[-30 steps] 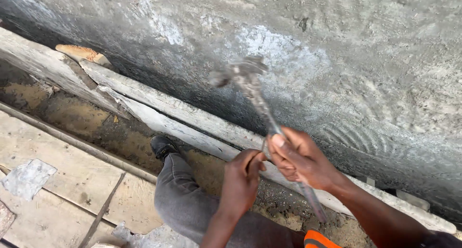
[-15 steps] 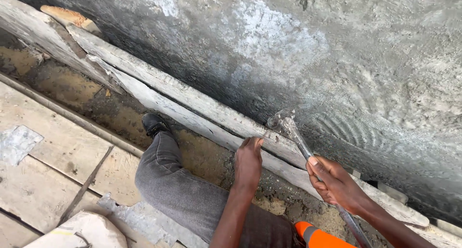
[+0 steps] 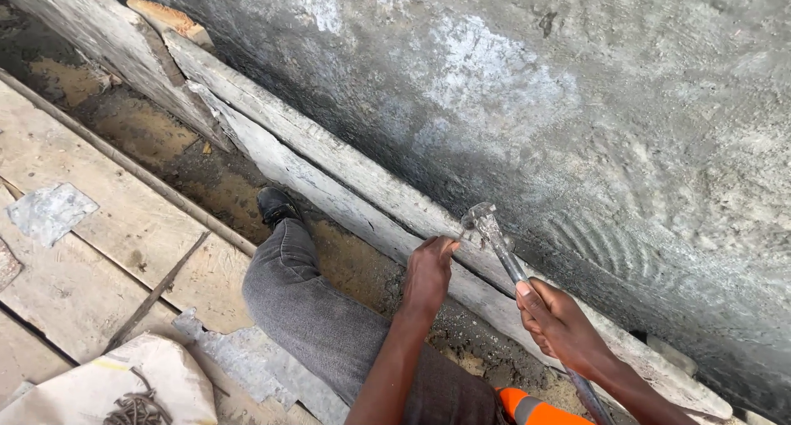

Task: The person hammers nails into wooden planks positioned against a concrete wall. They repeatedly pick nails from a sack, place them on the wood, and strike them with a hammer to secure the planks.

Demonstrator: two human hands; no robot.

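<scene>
My right hand point(image 3: 560, 324) grips the metal shaft of a claw hammer point(image 3: 499, 244). The hammer's head rests at the top edge of a grey wooden plank point(image 3: 329, 171) that lies along the foot of a rough concrete wall point(image 3: 593, 103). My left hand point(image 3: 428, 270) rests on the same plank just left of the hammer head, fingers curled over its upper edge. Whether it pinches a nail is too small to tell. My leg in grey trousers point(image 3: 313, 318) stretches out over the sandy ground, with a black shoe point(image 3: 276, 204) at its end.
A second weathered plank point(image 3: 107, 46) continues at the upper left. Wooden boards point(image 3: 91, 219) with a thin metal sheet point(image 3: 49, 211) lie at the left. A pale sack point(image 3: 115, 388) with wire on it sits at the bottom left. An orange object point(image 3: 535, 410) shows at the bottom.
The hammer has come down from a raised, blurred position against the wall to the plank's top edge. My left hand left the hammer shaft and moved onto the plank. The view shifted.
</scene>
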